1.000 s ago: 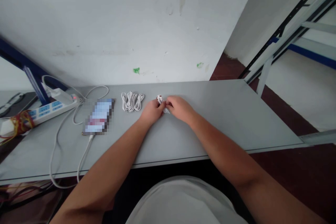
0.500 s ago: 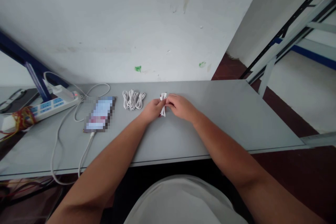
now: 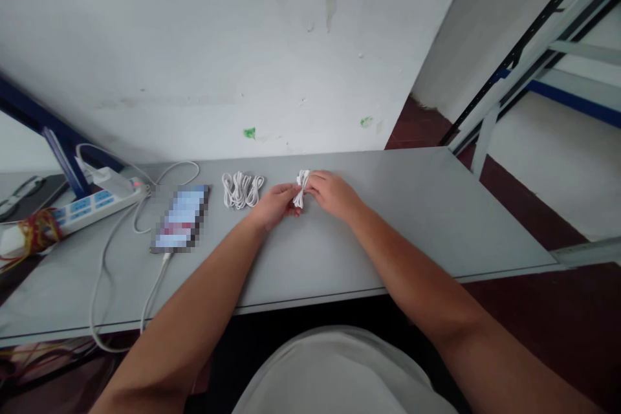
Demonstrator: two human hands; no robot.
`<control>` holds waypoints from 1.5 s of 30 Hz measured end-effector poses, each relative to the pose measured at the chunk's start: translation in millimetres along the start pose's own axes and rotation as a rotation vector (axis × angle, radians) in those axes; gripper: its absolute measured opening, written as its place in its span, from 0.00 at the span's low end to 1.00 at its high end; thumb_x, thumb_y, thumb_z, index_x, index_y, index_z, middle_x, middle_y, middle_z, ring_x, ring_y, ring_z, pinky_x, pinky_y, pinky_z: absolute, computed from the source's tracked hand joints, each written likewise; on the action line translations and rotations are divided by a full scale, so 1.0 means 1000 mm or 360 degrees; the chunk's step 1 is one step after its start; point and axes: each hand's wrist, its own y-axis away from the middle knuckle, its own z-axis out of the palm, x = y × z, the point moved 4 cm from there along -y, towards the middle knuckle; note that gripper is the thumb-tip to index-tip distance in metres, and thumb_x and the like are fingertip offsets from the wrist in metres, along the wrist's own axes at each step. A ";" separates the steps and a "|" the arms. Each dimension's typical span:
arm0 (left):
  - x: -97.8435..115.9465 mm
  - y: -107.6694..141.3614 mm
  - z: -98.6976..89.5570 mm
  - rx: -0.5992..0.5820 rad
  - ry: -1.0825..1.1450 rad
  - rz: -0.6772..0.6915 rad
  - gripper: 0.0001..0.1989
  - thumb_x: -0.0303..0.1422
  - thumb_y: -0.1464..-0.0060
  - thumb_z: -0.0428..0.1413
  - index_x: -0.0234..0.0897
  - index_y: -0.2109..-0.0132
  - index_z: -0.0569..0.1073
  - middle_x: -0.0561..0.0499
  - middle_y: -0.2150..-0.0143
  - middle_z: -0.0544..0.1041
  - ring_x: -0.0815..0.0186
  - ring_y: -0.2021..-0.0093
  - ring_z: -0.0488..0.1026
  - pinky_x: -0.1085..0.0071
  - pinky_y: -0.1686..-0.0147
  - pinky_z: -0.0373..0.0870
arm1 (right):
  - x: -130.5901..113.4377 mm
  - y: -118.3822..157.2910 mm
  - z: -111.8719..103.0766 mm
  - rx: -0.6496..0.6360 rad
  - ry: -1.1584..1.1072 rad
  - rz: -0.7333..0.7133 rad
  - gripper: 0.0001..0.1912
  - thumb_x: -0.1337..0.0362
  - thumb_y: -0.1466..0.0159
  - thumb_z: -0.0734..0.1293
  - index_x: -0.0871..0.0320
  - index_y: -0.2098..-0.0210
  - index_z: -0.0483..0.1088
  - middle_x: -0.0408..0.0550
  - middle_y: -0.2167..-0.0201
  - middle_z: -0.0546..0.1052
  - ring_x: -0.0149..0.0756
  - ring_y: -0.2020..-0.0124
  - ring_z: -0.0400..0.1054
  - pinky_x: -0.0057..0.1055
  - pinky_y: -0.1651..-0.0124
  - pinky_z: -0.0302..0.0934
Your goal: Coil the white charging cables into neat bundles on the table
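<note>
A bundled white cable [image 3: 301, 189] is held upright between my two hands over the grey table. From the left, my left hand [image 3: 278, 205] pinches it around its middle. My right hand [image 3: 332, 194] closes on its right side, with the fingertips bent against the bundle and partly hidden. Several more coiled white cables [image 3: 241, 190] lie side by side on the table, just left of my left hand.
A phone [image 3: 180, 218] with a blurred screen lies at the left, a white charging cable [image 3: 158, 284] plugged into it. Behind it is a power strip [image 3: 92, 207] holding a white charger [image 3: 112, 181]. The grey table [image 3: 436, 220] backs onto a white wall [image 3: 194, 65].
The bundle has tilted slightly, and the fingers of both hands have shifted on it. The whole view has moved a little; the coiled cables on the table stay put.
</note>
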 end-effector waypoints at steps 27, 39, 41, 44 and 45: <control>0.027 0.021 0.007 0.0460 -0.1561 0.1067 0.09 0.37 0.41 0.52 0.37 0.59 0.71 0.51 0.67 0.71 0.68 0.67 0.67 0.71 0.67 0.64 | -0.001 0.007 0.036 -0.0117 -0.2209 0.1392 0.19 0.52 0.35 0.60 0.56 0.77 0.59 0.35 0.86 0.55 0.25 0.86 0.47 0.25 0.84 0.41; 0.012 0.006 0.000 0.0428 -0.0811 0.0707 0.12 0.42 0.45 0.57 0.37 0.64 0.68 0.55 0.76 0.70 0.70 0.76 0.67 0.72 0.75 0.64 | 0.001 0.004 0.041 0.0254 -0.1561 0.1092 0.14 0.53 0.34 0.58 0.55 0.71 0.60 0.36 0.82 0.59 0.27 0.82 0.52 0.26 0.78 0.47; 0.009 0.003 0.003 0.0355 -0.0549 0.0606 0.15 0.44 0.47 0.58 0.37 0.65 0.68 0.55 0.77 0.71 0.70 0.78 0.69 0.72 0.76 0.66 | -0.001 0.004 0.035 0.0295 -0.1244 0.0955 0.15 0.54 0.33 0.56 0.55 0.71 0.61 0.39 0.79 0.64 0.30 0.77 0.58 0.27 0.73 0.51; 0.008 0.001 0.007 0.0281 -0.0307 0.0499 0.17 0.46 0.49 0.60 0.36 0.67 0.67 0.55 0.78 0.71 0.71 0.79 0.69 0.73 0.77 0.66 | -0.004 0.004 0.024 0.0304 -0.0894 0.0789 0.15 0.56 0.32 0.55 0.55 0.72 0.59 0.40 0.77 0.66 0.31 0.74 0.59 0.28 0.69 0.52; 0.008 0.001 0.008 0.0254 -0.0242 0.0465 0.18 0.46 0.49 0.60 0.35 0.67 0.67 0.55 0.78 0.72 0.71 0.79 0.69 0.73 0.77 0.66 | -0.005 0.004 0.021 0.0298 -0.0803 0.0745 0.14 0.57 0.32 0.54 0.55 0.72 0.59 0.40 0.77 0.65 0.32 0.74 0.58 0.28 0.69 0.51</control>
